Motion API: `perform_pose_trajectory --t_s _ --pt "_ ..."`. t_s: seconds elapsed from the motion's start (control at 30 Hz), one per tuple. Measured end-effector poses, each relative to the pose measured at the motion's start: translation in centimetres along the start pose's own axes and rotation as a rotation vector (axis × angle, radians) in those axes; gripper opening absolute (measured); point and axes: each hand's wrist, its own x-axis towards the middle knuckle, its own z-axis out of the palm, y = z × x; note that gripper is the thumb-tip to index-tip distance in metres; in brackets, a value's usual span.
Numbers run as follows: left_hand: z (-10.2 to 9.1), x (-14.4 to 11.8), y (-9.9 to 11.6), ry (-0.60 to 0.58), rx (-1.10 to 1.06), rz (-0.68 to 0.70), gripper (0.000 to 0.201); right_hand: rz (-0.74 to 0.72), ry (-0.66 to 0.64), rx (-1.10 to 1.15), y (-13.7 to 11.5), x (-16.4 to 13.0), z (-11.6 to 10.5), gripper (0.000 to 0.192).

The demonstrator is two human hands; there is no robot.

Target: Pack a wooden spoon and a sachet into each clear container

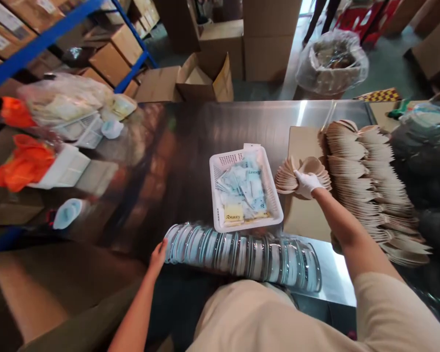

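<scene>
My right hand [308,185], in a white glove, grips some nested beige moulded cups [286,177] lying on a cardboard sheet [304,217]. Its fingers reach down between two clusters of them. At the near table edge lies a long row of round, clear plastic-wrapped packs [242,254] with pale blue and white contents. My bare left hand [159,256] holds the left end of this row, with its fingers partly hidden. Between the hands stands a white plastic basket [213,195] with light blue sachets [242,178] and some yellow ones [233,213].
Tall stacks of beige cups [374,181] line the table's right side, beside dark bags [421,161]. White baskets [64,166] with orange bags stand at the left. Beyond the metal table [190,142] are an open carton [205,76], a plastic-lined bin [332,63] and a person's legs [320,19].
</scene>
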Motion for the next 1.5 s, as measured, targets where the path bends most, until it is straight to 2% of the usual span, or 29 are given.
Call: perform_pose_trajectory --t_s 0.1,0.23,0.3,0.33,0.4,0.43,0.5,0.57,0.6,0.67,0.7,0.77,0.83,0.9,1.0,1.07,1.1,1.13,1.17,1.23,1.27,1.3,1.33,1.37,1.43,1.47,1.5 --pt "0.3 -0.7 -0.6 -0.045 -0.057 -0.037 0.06 -0.01 0.065 -0.044 -0.7 -3.4 2.0 0.086" --pt "-0.3 -1.4 -1.3 -0.041 -0.072 -0.047 0.064 -0.061 0.117 -0.013 -1.2 -9.6 4.9 0.076" --pt "-0.6 -1.8 0.1 0.053 -0.06 0.001 0.061 -0.105 0.103 0.052 -0.8 -11.7 5.6 0.077" --pt "-0.5 -2.1 1.6 0.12 -0.046 0.075 0.059 -0.124 0.092 0.092 -0.6 -12.2 5.6 0.076" --pt "0.6 -3.2 6.6 0.235 -0.013 0.323 0.055 -0.11 0.073 0.186 -0.6 -12.0 4.9 0.062" --pt "1.7 -4.0 10.1 0.198 -0.017 0.461 0.05 -0.056 0.071 0.232 -1.0 -11.4 4.2 0.053" --pt "5.1 -6.1 18.2 -0.008 -0.034 0.677 0.04 0.113 0.044 0.278 -2.5 -9.5 2.6 0.048" --pt "9.3 -8.5 26.4 -0.232 -0.06 0.787 0.034 0.257 -0.044 0.265 -4.7 -7.5 1.0 0.048" --pt "11.5 -9.6 30.0 -0.302 -0.09 0.788 0.034 0.302 -0.089 0.245 -5.7 -6.7 0.4 0.046" --pt "15.3 -11.1 35.5 -0.324 -0.185 0.654 0.047 0.346 -0.132 0.215 -7.0 -5.8 -0.3 0.041" --pt "16.7 -11.5 37.3 -0.313 -0.224 0.584 0.053 0.37 -0.115 0.225 -7.2 -5.9 -0.4 0.04" --pt "18.5 -11.6 39.0 -0.297 -0.266 0.489 0.053 0.434 -0.022 0.311 -6.7 -6.9 -0.3 0.044" --pt "18.8 -11.1 39.0 -0.323 -0.275 0.477 0.034 0.502 0.121 0.486 -5.5 -8.8 0.1 0.05" --pt "18.0 -10.5 38.1 -0.364 -0.301 0.482 0.022 0.522 0.271 0.736 -4.3 -11.2 0.6 0.056" --pt "15.6 -10.4 36.0 -0.398 -0.376 0.483 0.029 0.474 0.519 1.16 -3.5 -15.2 1.0 0.065" --pt "14.1 -11.7 33.8 -0.409 -0.426 0.472 0.03 0.437 0.66 1.334 -4.4 -18.5 0.9 0.07" --pt "13.5 -12.8 32.6 -0.471 -0.483 0.444 0.031 0.424 0.694 1.376 -5.3 -20.4 0.8 0.07" --pt "13.1 -14.2 31.1 -0.595 -0.563 0.394 0.032 0.411 0.686 1.399 -6.6 -22.4 0.6 0.068" --pt "12.8 -15.7 29.6 -0.779 -0.655 0.315 0.035 0.399 0.647 1.406 -8.2 -24.4 0.4 0.067" --pt "12.5 -19.2 26.5 -1.243 -0.801 0.086 0.044 0.316 0.476 1.388 -12.1 -28.2 -0.2 0.061" --pt "12.5 -20.8 25.1 -1.443 -0.828 -0.031 0.049 0.22 0.357 1.367 -14.1 -29.8 -0.5 0.058" --pt "12.5 -22.2 23.8 -1.584 -0.812 -0.12 0.053 0.091 0.241 1.339 -16.2 -31.2 -0.8 0.053" --pt "12.5 -23.4 22.7 -1.666 -0.778 -0.182 0.057 -0.059 0.147 1.313 -18.1 -32.3 -1.0 0.049" --pt "12.6 -24.3 21.7 -1.693 -0.744 -0.214 0.059 -0.206 0.09 1.298 -19.8 -33.3 -1.0 0.045" --pt "12.9 -25.6 20.4 -1.603 -0.706 -0.166 0.059 -0.407 0.111 1.304 -22.5 -34.9 -0.6 0.039" --pt "13.2 -26.1 19.9 -1.504 -0.695 -0.084 0.059 -0.416 0.188 1.32 -23.5 -35.6 -0.1 0.038" --pt "13.4 -26.5 19.6 -1.376 -0.693 0.034 0.06 -0.352 0.294 1.348 -24.2 -36.3 0.4 0.038"
